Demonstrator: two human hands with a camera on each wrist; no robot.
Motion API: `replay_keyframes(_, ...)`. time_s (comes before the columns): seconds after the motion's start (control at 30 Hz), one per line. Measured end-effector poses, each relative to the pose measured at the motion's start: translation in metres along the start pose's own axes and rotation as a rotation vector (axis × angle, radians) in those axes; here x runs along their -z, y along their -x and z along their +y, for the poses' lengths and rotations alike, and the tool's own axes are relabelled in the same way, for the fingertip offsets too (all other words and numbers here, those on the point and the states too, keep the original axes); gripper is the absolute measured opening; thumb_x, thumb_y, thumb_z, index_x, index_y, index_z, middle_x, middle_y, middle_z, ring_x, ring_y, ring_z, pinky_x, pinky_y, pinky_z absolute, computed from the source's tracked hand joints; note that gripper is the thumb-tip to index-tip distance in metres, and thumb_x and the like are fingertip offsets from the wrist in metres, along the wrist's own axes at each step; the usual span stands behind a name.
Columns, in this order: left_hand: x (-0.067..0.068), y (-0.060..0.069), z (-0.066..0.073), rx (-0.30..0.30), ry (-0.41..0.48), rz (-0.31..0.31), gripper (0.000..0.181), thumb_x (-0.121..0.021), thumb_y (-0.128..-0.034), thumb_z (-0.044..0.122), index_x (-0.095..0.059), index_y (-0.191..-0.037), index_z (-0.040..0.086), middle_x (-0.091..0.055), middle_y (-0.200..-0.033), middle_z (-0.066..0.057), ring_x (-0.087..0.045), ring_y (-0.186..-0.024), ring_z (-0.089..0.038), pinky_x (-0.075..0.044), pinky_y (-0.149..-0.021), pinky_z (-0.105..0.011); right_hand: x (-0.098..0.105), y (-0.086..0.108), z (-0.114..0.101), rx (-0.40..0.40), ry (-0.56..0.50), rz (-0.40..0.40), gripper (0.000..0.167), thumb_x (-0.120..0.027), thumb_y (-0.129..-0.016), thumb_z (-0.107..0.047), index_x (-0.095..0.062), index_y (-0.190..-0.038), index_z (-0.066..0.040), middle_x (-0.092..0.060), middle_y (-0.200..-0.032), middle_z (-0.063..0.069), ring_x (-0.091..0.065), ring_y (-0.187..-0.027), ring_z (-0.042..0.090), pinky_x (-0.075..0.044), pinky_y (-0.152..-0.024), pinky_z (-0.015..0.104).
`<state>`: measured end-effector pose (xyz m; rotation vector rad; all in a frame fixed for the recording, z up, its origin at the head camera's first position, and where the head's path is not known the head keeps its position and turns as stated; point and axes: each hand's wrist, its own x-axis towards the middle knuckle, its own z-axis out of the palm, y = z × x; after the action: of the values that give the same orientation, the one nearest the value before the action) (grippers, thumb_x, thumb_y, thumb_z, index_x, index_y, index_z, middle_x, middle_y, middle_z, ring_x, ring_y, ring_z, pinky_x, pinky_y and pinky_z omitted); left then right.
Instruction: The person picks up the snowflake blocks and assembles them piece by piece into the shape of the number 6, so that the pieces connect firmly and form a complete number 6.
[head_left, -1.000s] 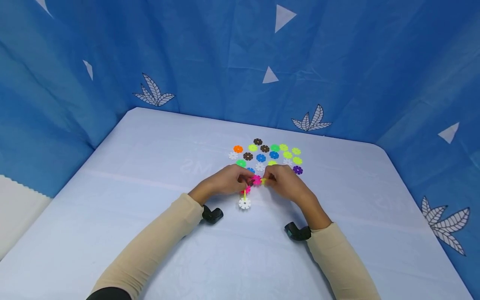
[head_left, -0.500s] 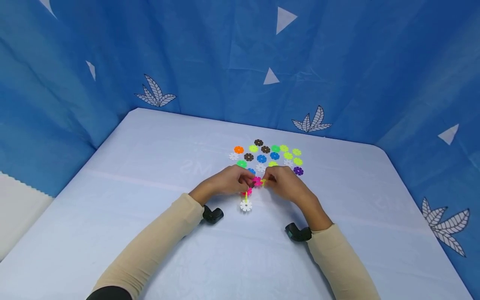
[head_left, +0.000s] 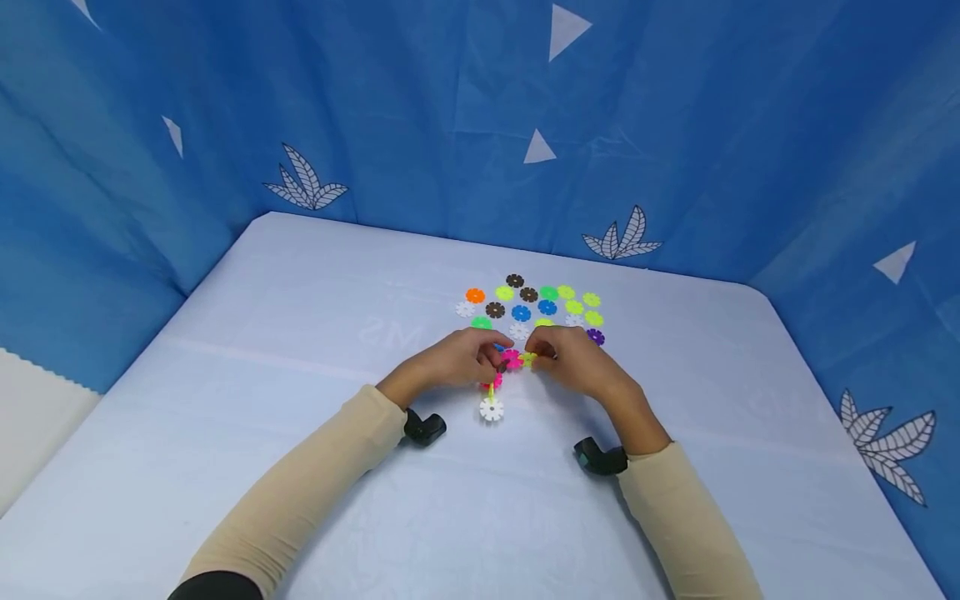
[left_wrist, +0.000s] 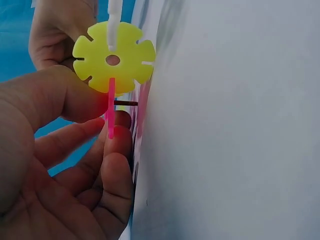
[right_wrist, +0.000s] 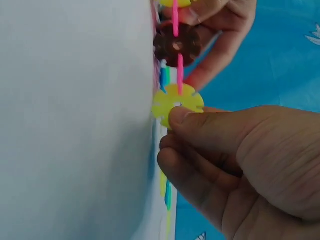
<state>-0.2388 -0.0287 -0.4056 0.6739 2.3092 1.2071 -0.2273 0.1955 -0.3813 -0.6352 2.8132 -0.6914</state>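
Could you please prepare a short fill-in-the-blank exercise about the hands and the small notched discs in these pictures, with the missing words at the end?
1. The right hand pinches a ______ disc.
2. In the right wrist view, the brown disc sits between two ______ discs.
3. In the head view, the disc nearest the picture's bottom edge is ______.
4. The head view shows ______ loose brown discs on the table.

Missing words: yellow; pink; white; three.
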Motion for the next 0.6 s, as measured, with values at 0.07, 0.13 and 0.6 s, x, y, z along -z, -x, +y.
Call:
replay_keyframes(0.07,0.000,0.001,0.000,-0.010,-0.018,-0.003,0.047,-0.072,-0.0903,0.001,-0.060,-0.136,0.006,-0.064,-0.100,-0.002,-0.061,-0.088,-0.017,-0.052,-0.079,-0.027,0.004,0.001,0.003,-0.052,0.050,0.006,0.030,-0.075,-0.091,-0.002,-0.070,-0.119,-0.007,-0.070,-0.105,0.007,-0.064,-0.098,0.025,-0.055,-0.087,0.041)
replay_keyframes(0.13,-0.001,0.001,0.001,-0.013,-0.024,-0.006,0.047,-0.072,-0.0908,0.001,-0.060,-0.136,0.006,-0.064,-0.100,-0.002,-0.060,-0.088,-0.017,-0.051,-0.079,-0.026,0.009,0.003,0.009,-0.122,0.131,0.040,0.035,-0.073,-0.092,-0.003,-0.068,-0.126,-0.007,-0.070,-0.110,0.010,-0.064,-0.103,0.028,-0.054,-0.088,0.046)
replay_keyframes(0.6,-0.002,0.002,0.003,0.002,-0.034,-0.034,0.052,-0.070,-0.0915,0.001,-0.055,-0.141,0.002,-0.061,-0.098,-0.003,-0.056,-0.090,-0.018,-0.048,-0.076,-0.025,0.021,0.014,0.049,-0.477,0.313,0.115,0.048,-0.067,-0.099,-0.021,-0.057,-0.136,0.007,-0.058,-0.115,0.025,-0.059,-0.105,0.041,-0.050,-0.087,0.060)
